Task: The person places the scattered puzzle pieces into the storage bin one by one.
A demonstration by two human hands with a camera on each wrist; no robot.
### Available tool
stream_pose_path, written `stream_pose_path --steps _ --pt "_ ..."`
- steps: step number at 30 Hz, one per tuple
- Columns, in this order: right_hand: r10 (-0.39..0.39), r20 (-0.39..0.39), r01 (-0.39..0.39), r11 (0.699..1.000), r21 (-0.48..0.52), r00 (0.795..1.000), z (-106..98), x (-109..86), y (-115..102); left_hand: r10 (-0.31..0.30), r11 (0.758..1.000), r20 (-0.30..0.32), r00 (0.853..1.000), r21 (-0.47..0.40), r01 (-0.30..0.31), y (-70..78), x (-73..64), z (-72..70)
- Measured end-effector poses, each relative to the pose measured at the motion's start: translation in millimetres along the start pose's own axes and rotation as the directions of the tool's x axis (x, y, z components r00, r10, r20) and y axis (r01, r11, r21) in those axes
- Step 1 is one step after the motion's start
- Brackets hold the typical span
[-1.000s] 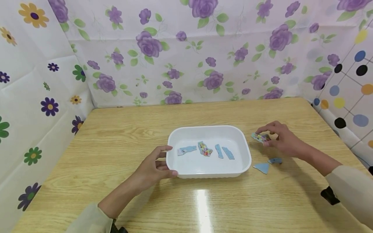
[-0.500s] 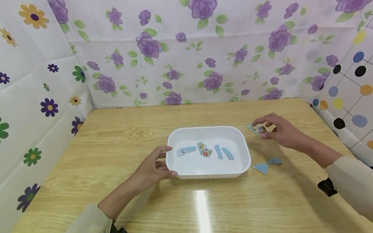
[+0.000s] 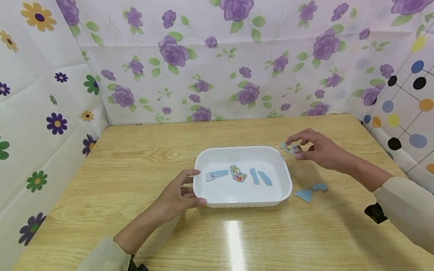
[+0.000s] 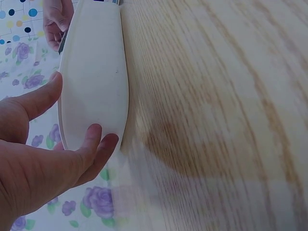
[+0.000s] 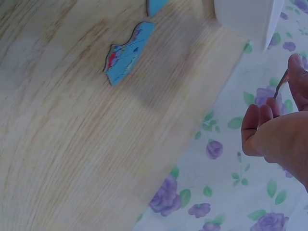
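A white plastic tray (image 3: 213, 195) stands mid-table with several flat, torn-edged puzzle pieces lying in it. One is multicoloured (image 3: 238, 174); a pale blue strip (image 3: 265, 178) lies farthest right. My left hand (image 3: 177, 194) holds the tray's left end, thumb at the near corner and fingers along the side; in the left wrist view, its fingers (image 4: 91, 144) touch the outer wall. Beyond the tray's back right corner, my right hand (image 3: 318, 150) pinches a multicoloured puzzle piece (image 3: 290, 148) above the table. That piece is seen nearly edge-on in the right wrist view.
Right of the tray, a blue triangular piece (image 3: 304, 195) and a blue piece with a notched edge (image 3: 319, 187) lie on the wooden table (image 3: 142, 150). Flower-printed sheeting (image 3: 210, 75) rises behind the table, and a dotted sheet (image 3: 407, 109) borders the right side.
My right hand has carried the multicoloured puzzle piece left and slightly away from me, nearer the tray's back right corner. The left hand and tray have stayed put.
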State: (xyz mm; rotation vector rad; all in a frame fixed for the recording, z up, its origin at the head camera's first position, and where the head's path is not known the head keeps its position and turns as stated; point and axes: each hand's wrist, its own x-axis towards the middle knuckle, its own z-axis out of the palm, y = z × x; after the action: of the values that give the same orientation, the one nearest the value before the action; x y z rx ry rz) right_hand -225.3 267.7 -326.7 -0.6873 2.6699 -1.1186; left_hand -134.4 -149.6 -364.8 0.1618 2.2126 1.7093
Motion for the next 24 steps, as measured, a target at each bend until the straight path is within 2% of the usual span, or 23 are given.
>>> stream_pose_path --steps 11,24 --pt "-0.010 0.043 0.010 1.000 0.011 0.999 4 11.2 -19 -0.005 1.000 -0.003 1.000 0.001 0.005 0.9 -0.8 0.6" --pt "-0.035 0.123 0.024 0.996 0.084 0.992 26 26.7 -42 -0.002 1.000 -0.003 1.000 0.005 0.002 1.7 -1.5 0.2"
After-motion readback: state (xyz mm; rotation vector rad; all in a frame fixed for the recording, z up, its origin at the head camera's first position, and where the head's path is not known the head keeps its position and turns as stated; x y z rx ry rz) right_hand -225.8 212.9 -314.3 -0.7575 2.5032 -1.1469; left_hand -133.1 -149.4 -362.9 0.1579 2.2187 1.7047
